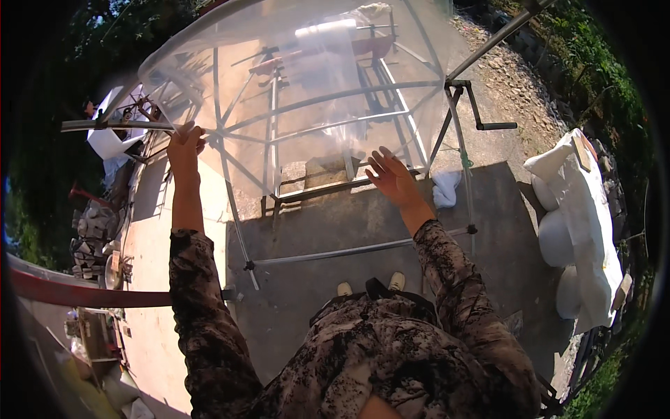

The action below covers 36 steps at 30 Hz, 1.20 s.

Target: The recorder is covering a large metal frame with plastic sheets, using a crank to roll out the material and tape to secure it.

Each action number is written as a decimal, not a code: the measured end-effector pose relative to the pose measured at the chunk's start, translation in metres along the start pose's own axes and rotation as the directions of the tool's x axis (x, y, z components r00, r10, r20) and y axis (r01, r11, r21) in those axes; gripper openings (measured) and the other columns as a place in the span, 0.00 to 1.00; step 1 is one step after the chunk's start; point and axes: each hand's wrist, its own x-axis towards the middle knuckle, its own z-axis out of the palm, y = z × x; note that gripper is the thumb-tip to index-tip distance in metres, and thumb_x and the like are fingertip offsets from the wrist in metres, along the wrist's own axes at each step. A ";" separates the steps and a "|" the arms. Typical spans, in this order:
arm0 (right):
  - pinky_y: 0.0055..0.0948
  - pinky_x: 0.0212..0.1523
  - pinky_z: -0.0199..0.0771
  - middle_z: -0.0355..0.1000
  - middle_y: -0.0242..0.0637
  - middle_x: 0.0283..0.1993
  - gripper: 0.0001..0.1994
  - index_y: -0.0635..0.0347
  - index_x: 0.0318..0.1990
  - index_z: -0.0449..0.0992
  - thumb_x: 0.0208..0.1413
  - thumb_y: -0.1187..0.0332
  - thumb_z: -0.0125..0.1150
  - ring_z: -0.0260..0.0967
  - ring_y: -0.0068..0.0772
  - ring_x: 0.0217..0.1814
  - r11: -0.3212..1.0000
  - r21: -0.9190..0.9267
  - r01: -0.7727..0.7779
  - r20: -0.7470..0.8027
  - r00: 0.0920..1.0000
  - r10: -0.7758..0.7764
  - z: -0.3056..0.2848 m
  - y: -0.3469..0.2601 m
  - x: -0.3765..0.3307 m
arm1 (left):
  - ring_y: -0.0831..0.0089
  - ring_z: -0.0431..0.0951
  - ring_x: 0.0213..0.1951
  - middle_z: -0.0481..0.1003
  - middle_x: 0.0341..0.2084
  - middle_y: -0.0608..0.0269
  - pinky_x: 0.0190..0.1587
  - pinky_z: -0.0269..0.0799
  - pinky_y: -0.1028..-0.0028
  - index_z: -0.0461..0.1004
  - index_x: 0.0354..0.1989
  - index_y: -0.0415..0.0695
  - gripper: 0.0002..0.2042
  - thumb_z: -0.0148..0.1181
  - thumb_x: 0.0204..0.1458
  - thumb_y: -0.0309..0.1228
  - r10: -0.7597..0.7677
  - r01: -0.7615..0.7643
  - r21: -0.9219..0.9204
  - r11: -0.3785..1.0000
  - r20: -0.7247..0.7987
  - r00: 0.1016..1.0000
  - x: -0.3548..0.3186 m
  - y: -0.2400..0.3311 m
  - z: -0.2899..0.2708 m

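Observation:
A large sheet of clear plastic film [314, 105] hangs over a frame of metal tubes in front of me. My left hand [185, 143] is raised at the film's left edge, with its fingers pinched on the film beside a horizontal metal tube [80, 126]. My right hand [394, 178] is lifted at the lower right of the film. Its fingers are spread and hold nothing; whether they touch the film I cannot tell. Through the film shows a white roll [325, 28] on a metal stand [273, 150].
A crank handle [497, 126] juts out at the right of the frame. Low before my feet runs a metal crossbar [363, 249]. White wrapped rolls [555, 241] lie at the right under a white sheet [590, 230]. A red bar [91, 290] reaches in from the left.

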 end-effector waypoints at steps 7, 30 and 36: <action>0.34 0.54 0.66 0.69 0.30 0.43 0.07 0.55 0.42 0.71 0.59 0.66 0.55 0.65 0.24 0.49 0.978 -0.136 0.155 -0.080 0.983 -0.167 0.017 0.025 0.019 | 0.81 0.68 0.26 0.67 0.21 0.69 0.36 0.70 0.80 0.68 0.34 0.42 0.07 0.52 0.58 0.32 -0.040 0.033 -0.089 0.996 -0.078 0.996 -0.036 -0.031 -0.032; 0.25 0.36 0.71 0.66 0.27 0.26 0.07 0.57 0.32 0.72 0.60 0.67 0.54 0.66 0.22 0.31 0.836 -0.387 0.389 -0.429 0.727 -0.537 -0.062 0.068 -0.068 | 0.63 0.41 0.68 0.44 0.67 0.56 0.67 0.37 0.62 0.36 0.68 0.41 0.44 0.63 0.49 0.32 0.160 0.115 -0.453 0.884 0.525 0.836 -0.050 -0.168 0.056; 0.21 0.30 0.70 0.65 0.26 0.23 0.08 0.58 0.30 0.71 0.59 0.66 0.55 0.64 0.19 0.26 0.842 -0.474 0.258 -0.598 0.608 -0.523 -0.084 0.084 -0.117 | 0.70 0.70 0.48 0.72 0.42 0.58 0.55 0.60 0.70 0.65 0.54 0.39 0.24 0.63 0.50 0.32 0.067 0.183 -0.282 0.942 0.690 0.721 -0.015 -0.156 0.080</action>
